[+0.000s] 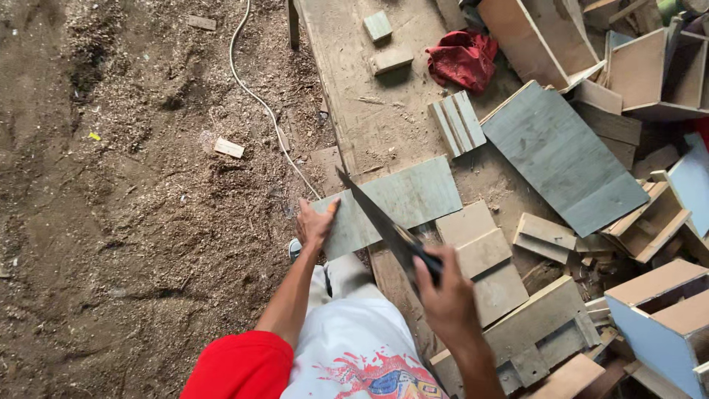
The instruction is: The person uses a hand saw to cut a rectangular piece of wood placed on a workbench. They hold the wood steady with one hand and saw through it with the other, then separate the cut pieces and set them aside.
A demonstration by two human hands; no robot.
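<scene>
My right hand [443,295] grips the dark handle of a hand saw [373,214], whose long blade slants up and left across a grey-green board [413,196]. That board lies flat on a wooden workbench [354,111], overhanging its left edge. My left hand [316,225] presses down on the board's left end, fingers spread over its corner. The saw's tip reaches just above the board's upper edge. My knee in light trousers shows below the board.
Red cloth [461,55], small wood blocks [390,59] and a stack of slats [458,122] lie on the bench. A larger grey board [561,159] and box-like plywood pieces [665,310] crowd the right. Sawdust floor with a white cable [255,92] lies left.
</scene>
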